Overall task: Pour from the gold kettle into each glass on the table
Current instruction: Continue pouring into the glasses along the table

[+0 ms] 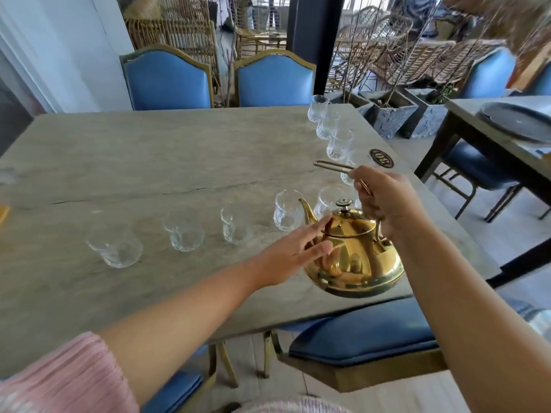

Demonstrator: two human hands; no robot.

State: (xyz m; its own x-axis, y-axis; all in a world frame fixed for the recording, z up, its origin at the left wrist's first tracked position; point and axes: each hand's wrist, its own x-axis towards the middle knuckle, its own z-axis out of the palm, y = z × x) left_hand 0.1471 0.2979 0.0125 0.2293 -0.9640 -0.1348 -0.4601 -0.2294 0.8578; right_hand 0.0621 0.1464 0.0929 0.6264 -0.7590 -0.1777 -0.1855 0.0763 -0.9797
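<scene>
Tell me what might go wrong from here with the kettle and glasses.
The spout of the shiny gold metal kettle hangs close to the nearest clear ribbed glass; a swing might topple it. Straight fingers of the left hand touch the kettle body, which could burn if hot.

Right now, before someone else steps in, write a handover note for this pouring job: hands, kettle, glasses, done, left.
Right hand grips the thin handle of the shiny gold metal kettle, which seems lifted over the near edge of the grey stone table, upright.
Left hand open, straight fingers touching the kettle's side by the lid.
Nine clear ribbed glasses stand in an L: five along the front, four up the right side, one partly hidden.
Done: kettle picked up; all glasses look empty.
Left: pour into every glass.
</scene>
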